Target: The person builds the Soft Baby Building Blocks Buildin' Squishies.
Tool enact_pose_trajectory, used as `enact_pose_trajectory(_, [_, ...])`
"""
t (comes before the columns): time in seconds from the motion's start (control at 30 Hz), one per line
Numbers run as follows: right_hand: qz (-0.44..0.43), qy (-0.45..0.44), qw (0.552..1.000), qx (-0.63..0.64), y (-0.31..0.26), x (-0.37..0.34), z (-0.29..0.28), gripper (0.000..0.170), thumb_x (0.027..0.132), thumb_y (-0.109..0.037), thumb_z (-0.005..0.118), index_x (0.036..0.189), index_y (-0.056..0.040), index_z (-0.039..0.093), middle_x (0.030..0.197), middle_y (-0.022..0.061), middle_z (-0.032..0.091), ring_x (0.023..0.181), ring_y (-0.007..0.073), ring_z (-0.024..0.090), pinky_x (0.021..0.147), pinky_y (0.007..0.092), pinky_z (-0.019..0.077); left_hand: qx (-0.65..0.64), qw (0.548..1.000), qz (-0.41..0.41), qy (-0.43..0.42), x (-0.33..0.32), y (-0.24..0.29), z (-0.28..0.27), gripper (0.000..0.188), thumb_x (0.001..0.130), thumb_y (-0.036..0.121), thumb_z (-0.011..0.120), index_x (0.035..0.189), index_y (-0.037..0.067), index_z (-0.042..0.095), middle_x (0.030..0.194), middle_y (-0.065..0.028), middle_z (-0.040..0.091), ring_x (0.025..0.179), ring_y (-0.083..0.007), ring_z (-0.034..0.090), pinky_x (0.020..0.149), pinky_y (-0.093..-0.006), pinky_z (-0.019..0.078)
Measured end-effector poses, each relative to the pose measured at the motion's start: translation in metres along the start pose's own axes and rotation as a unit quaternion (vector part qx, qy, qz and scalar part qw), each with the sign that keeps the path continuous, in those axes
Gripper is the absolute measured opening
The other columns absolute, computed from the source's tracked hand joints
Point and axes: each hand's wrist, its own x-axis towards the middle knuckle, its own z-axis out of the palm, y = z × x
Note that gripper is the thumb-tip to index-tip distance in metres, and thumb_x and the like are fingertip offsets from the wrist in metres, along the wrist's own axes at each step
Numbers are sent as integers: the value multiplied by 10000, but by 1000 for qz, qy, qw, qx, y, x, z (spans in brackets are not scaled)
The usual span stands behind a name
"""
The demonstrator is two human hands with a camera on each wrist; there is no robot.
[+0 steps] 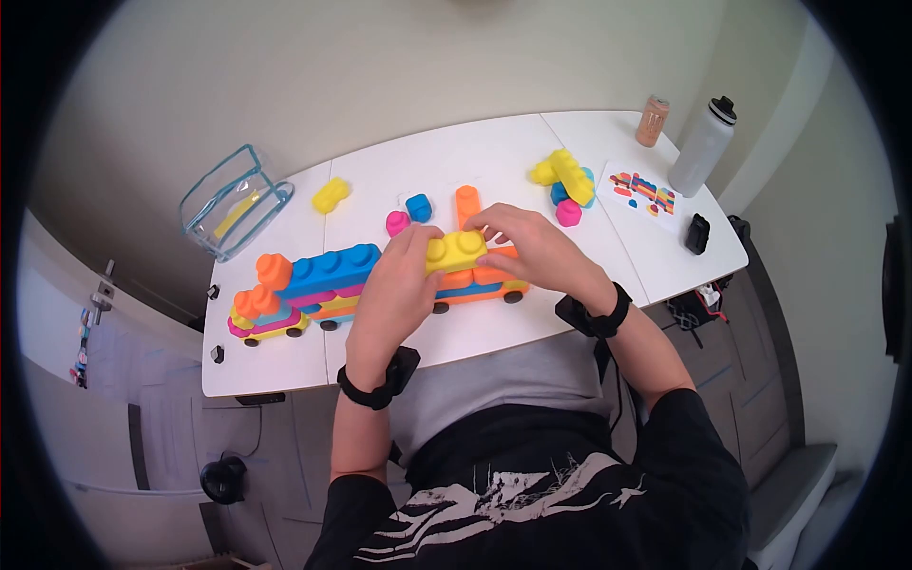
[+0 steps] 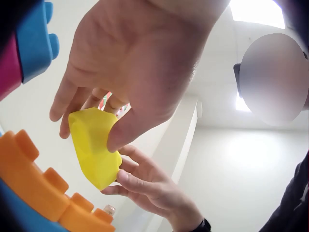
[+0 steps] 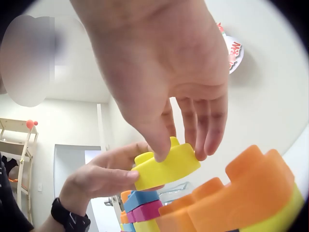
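A yellow toy building block (image 1: 457, 251) with round studs is held between both hands over the right-hand car of a block train. My left hand (image 1: 391, 290) grips its left end with thumb and fingers. At the other end my right hand (image 1: 546, 252) pinches it. In the right wrist view the yellow block (image 3: 166, 166) is above the train's orange blocks (image 3: 207, 208), with a gap showing. Left of my left hand, a long blue block (image 1: 332, 270) tops the middle car. Orange blocks (image 1: 273, 271) sit on the train's left end.
Behind the train lie a magenta block (image 1: 397, 222), a blue block (image 1: 418, 207) and an orange block (image 1: 466, 204). A yellow block (image 1: 331, 195) lies by a clear bag (image 1: 211, 228). Right: a block pile (image 1: 568, 180), printed sheet (image 1: 617, 204), bottle (image 1: 701, 152), can (image 1: 653, 123), black case (image 1: 697, 234).
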Motion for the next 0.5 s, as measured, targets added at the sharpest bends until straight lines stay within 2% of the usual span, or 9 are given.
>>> enact_pose_trajectory(0.07, [-3,-2,1000,-17,0,1,7,388,895,-108,791,1255,-54,657,1177,145,715,1032,324,737,899,406,598,83,996,17,34,-4,0,5,440,888,-48,688,1302,29,561,1260,-205,641,1166,-421,628,964,-471,526])
enact_pose_trajectory(0.17, [2,-8,998,-54,3,4,17,429,886,-81,812,1287,-46,666,1172,140,709,978,283,732,885,376,602,115,992,1,46,-5,-9,16,441,888,-71,670,1307,12,562,1274,-219,645,1164,-428,638,967,-478,526])
enact_pose_trajectory(0.37, [-4,-2,997,-79,-1,4,18,403,911,-124,792,1288,-51,668,1172,142,705,999,289,737,884,389,599,113,993,-33,19,-5,-13,13,457,886,-89,659,1323,-11,553,1272,-233,653,1126,-452,656,923,-491,542])
enact_pose_trajectory(0.43, [-9,-2,996,-88,0,5,20,399,901,-122,784,1272,-56,653,1144,153,695,945,341,724,851,424,593,108,993,-33,15,-5,-13,13,453,887,-86,661,1321,-8,552,1270,-231,654,1112,-456,659,910,-494,545])
enact_pose_trajectory(0.5, [-12,-2,996,-92,-1,4,19,400,907,-117,775,1279,-55,643,1164,151,683,941,342,723,843,427,591,103,994,-35,12,-4,-12,10,450,889,-82,662,1318,-5,552,1268,-228,655,1097,-461,662,898,-496,549])
